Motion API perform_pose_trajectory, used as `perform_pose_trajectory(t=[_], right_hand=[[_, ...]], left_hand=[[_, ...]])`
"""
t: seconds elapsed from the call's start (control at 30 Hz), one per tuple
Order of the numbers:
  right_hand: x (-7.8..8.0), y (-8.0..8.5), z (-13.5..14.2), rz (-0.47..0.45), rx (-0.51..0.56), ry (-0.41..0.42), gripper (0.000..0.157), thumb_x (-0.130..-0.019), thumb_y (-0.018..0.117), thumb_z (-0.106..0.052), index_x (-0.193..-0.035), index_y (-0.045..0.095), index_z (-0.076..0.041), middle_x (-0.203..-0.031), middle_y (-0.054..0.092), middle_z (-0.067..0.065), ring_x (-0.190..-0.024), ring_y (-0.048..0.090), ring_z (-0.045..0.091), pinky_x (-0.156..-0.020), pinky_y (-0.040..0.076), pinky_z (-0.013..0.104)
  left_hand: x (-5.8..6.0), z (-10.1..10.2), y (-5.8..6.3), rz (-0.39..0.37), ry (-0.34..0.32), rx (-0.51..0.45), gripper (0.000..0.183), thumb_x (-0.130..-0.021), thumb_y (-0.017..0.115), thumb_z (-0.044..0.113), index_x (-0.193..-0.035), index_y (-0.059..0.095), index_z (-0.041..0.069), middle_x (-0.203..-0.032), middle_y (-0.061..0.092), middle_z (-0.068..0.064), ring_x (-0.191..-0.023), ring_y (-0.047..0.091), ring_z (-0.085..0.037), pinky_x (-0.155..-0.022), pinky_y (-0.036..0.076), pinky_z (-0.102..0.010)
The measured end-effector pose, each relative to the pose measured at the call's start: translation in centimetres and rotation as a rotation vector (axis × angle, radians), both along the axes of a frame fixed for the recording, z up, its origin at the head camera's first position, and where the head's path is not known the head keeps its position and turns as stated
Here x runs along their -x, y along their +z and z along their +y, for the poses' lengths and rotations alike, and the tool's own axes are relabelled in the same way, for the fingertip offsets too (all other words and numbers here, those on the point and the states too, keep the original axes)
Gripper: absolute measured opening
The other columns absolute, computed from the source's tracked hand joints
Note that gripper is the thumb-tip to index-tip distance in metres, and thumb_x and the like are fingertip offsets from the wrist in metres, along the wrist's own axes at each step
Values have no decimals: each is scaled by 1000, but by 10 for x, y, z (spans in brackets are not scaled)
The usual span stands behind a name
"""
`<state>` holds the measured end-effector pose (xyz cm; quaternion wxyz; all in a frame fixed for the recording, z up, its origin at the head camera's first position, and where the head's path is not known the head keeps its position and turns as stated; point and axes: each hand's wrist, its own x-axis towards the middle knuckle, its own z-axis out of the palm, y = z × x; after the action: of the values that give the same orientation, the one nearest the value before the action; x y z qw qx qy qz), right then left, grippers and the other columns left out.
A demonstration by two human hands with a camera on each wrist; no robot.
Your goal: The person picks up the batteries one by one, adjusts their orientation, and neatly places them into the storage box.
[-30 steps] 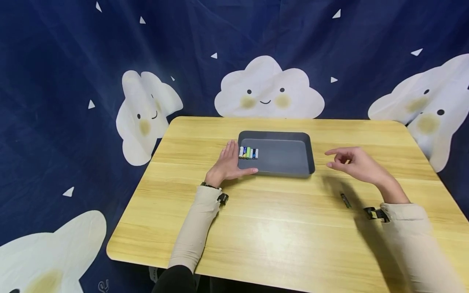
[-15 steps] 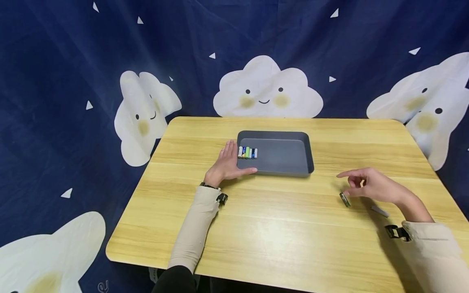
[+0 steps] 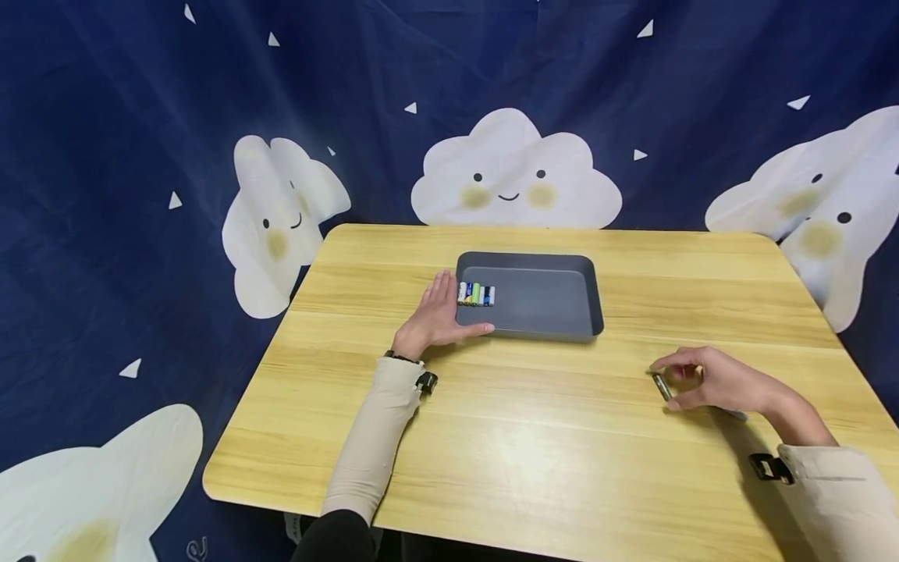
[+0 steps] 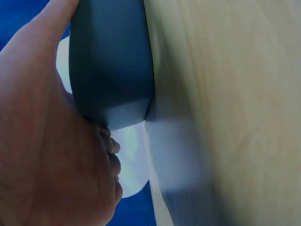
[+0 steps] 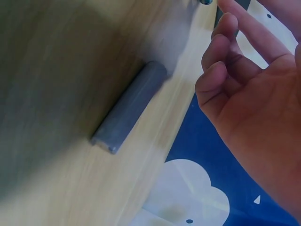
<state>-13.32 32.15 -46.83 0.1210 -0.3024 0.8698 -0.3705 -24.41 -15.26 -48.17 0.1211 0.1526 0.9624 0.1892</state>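
Observation:
My left hand (image 3: 437,316) rests against the left end of a dark grey tray (image 3: 548,304), fingers straight along its side and thumb on the near rim. Several batteries (image 3: 476,294), white, blue and green, lie side by side inside at the tray's left. On the right of the table, my right hand (image 3: 723,380) pinches a dark battery (image 3: 662,386) between index finger and thumb, at its two ends. Only a bit of that battery's end shows at the top of the right wrist view. Another battery (image 5: 129,108), greyish, lies under the right hand, mostly hidden in the head view.
The wooden table (image 3: 520,445) bears the tray near its far middle. A dark blue curtain (image 3: 379,70) with white smiling clouds hangs behind and along the left.
My right hand has come down and toward the table's near right, and its index finger and thumb have closed on the dark battery. The left hand and tray have stayed put.

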Motion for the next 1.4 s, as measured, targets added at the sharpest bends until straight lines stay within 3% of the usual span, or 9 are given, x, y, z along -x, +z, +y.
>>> perform_pose_trajectory(t=[0.43, 1.07, 1.3, 1.4], right_hand=[[-2, -10, 5, 104, 24, 36, 46, -72, 89, 2, -112, 69, 4, -81, 50, 1, -74, 43, 14, -56, 35, 25], [-3, -9, -3, 4, -84, -90, 42, -76, 89, -4, -112, 70, 4, -88, 53, 0, -76, 42, 4, -60, 37, 21], [-2, -3, -8, 3, -122, -147, 38, -76, 90, -10, -109, 72, 0, -84, 53, -1, -75, 42, 3, -61, 36, 21], [0, 2, -10, 45, -120, -165, 35, -76, 90, -11, -106, 74, -3, -79, 51, -3, -72, 42, 3, -60, 35, 22]], left_hand=[[0, 0, 0, -4, -1, 6, 136, -80, 57, 87, -165, -8, 4, -175, -13, -16, -164, -11, -27, -135, 0, -46], [-1, -1, 2, -14, 2, -3, 137, -79, 59, 87, -165, -9, 4, -175, -14, -15, -164, -11, -27, -135, 1, -45], [-2, -1, 2, -10, 2, -4, 137, -79, 58, 87, -165, -9, 5, -175, -14, -15, -164, -11, -26, -135, 0, -45], [-2, 0, 1, -9, 4, 0, 137, -79, 58, 87, -165, -10, 5, -175, -14, -15, -164, -12, -26, -135, 0, -44]])
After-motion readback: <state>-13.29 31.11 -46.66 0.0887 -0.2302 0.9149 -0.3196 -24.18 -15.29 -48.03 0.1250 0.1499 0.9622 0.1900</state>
